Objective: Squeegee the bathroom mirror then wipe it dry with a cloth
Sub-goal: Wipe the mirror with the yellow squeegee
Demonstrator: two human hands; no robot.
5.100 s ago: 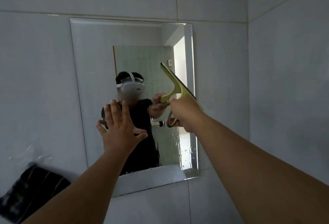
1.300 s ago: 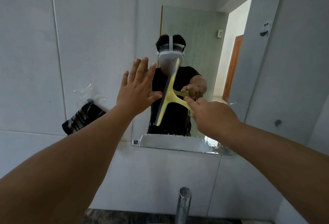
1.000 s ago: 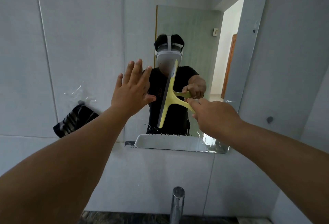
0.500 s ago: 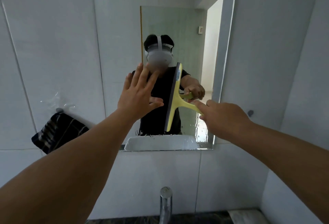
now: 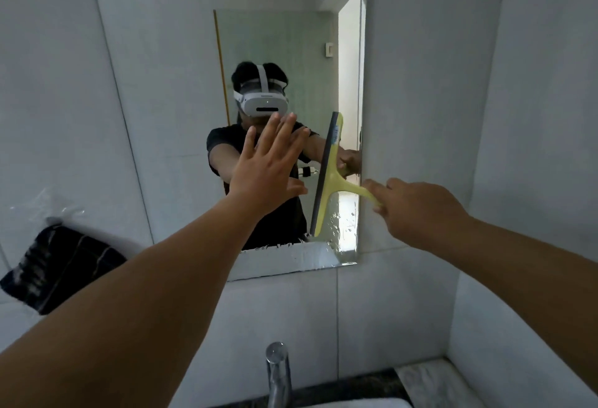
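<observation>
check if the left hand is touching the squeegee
Apart. In the head view the left hand is spread open against the mirror, and dark reflection shows between its thumb and the squeegee, which only the right hand holds.

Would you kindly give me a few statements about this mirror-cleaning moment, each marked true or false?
1. The right hand holds the yellow squeegee by its handle. True.
2. The squeegee blade lies horizontal across the mirror. False: it stands nearly upright, near the right edge.
3. The left hand grips the dark striped cloth. False: the hand is open, and the cloth hangs on the wall at left.
4. Water drops show on the glass right of the blade. True.
5. A metal tap stands below the mirror. True.
</observation>
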